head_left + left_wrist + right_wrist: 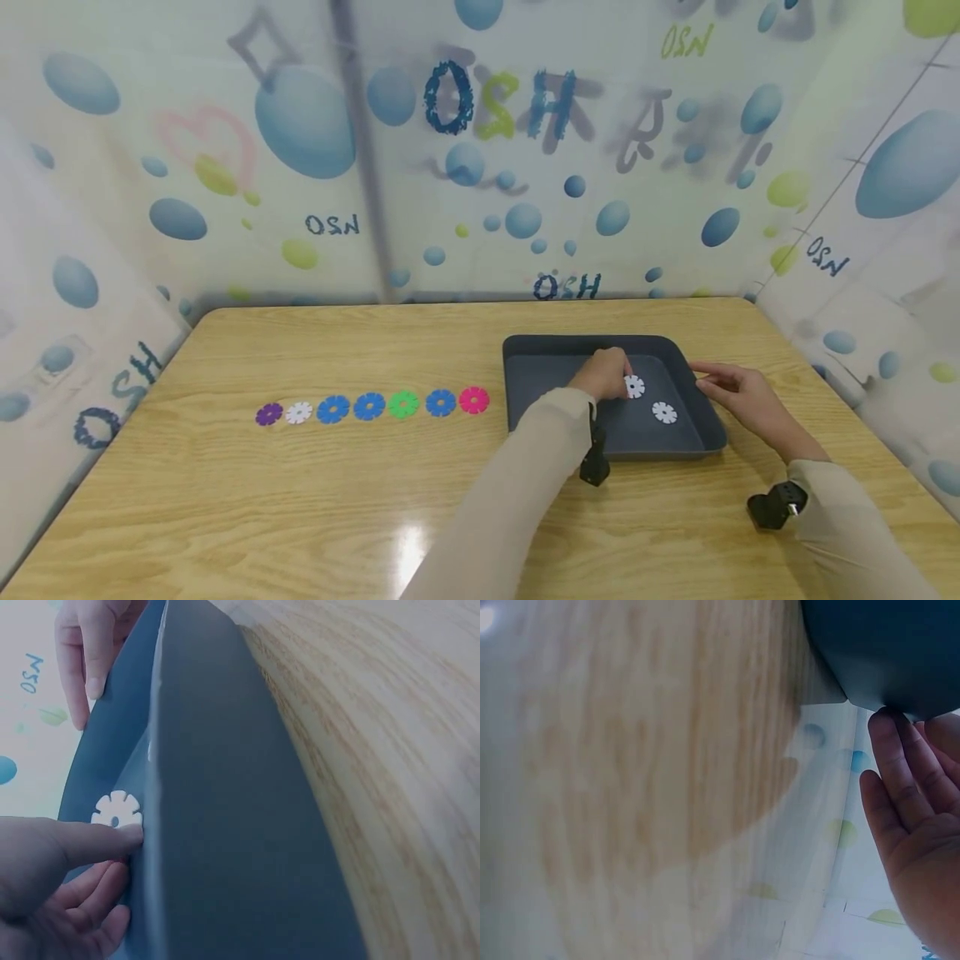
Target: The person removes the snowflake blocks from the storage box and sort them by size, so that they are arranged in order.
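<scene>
A dark grey tray (pixel 555 433) lies on the right half of the table. Reaching inside it, my left hand (pixel 602 373) pinches a white notched disc (pixel 634 386). In the left wrist view the thumb overlaps the edge of this white disc (pixel 118 805), its other fingers curled below. A second white notched disc (pixel 664 412) lies on the tray floor nearby. At the tray's right side my right hand (pixel 750 402) touches the rim with fingertips, and the right wrist view has its fairly straight fingers (pixel 900 772) against the outer wall.
Left of the tray a row of notched discs runs across the wooden table (pixel 360 492): purple (pixel 269 414), white (pixel 298 412), several blue (pixel 332 409), green (pixel 403 404) and pink (pixel 474 400). A patterned curtain (pixel 480 208) hangs behind the table.
</scene>
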The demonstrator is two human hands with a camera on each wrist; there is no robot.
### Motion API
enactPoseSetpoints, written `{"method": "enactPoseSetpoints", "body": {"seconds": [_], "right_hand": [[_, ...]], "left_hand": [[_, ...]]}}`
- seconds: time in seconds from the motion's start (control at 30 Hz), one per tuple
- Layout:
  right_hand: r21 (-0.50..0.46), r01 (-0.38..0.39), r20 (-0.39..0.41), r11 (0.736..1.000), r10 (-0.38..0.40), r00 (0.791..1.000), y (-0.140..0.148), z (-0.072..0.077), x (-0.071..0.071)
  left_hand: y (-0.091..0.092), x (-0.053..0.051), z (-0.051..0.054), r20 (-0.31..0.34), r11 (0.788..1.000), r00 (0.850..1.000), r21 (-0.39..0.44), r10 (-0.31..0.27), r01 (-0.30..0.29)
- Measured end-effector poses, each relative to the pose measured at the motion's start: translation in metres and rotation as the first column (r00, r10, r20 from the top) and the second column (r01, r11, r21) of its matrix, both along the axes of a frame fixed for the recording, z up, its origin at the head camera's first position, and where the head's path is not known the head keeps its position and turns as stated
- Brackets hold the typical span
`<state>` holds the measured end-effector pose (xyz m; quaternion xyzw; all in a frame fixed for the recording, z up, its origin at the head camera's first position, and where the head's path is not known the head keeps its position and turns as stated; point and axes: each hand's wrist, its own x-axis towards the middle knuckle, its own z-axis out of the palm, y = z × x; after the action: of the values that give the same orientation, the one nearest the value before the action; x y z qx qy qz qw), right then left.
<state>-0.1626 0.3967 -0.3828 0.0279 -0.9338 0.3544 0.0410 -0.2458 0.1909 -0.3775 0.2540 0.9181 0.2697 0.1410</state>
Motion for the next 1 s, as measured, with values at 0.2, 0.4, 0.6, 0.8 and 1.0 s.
{"method": "enactPoseSetpoints", "body": {"seconds": [0.2,0.4,0.6,0.8,1.0], "right_hand": [[0.002,-0.005,0.000,1.000,0.005,1.000,0.000,0.000,-0.001],[0.014,0.002,0.002,1.000,-0.002,1.000,-0.001,0.000,-0.001],[0.016,0.010,0.026,1.000,-0.010,1.000,0.000,0.001,-0.002],[0.010,0.002,0.017,1.000,-0.002,1.000,-0.001,0.003,-0.001],[0.024,0.010,0.022,1.000,-0.011,1.000,-0.001,0.001,-0.001]], "left_hand": [[-0.002,0.000,0.003,-0.039,1.000,0.999,0.002,-0.009,0.009],[-0.007,0.000,0.006,-0.019,0.999,1.000,0.044,-0.002,0.003],[-0.018,-0.002,0.008,-0.036,0.996,0.998,0.072,-0.051,0.054],[-0.037,-0.003,0.016,-0.040,0.991,0.993,0.079,-0.110,0.112],[-0.057,-0.001,0.027,-0.037,0.985,0.988,0.070,-0.153,0.155]]}}
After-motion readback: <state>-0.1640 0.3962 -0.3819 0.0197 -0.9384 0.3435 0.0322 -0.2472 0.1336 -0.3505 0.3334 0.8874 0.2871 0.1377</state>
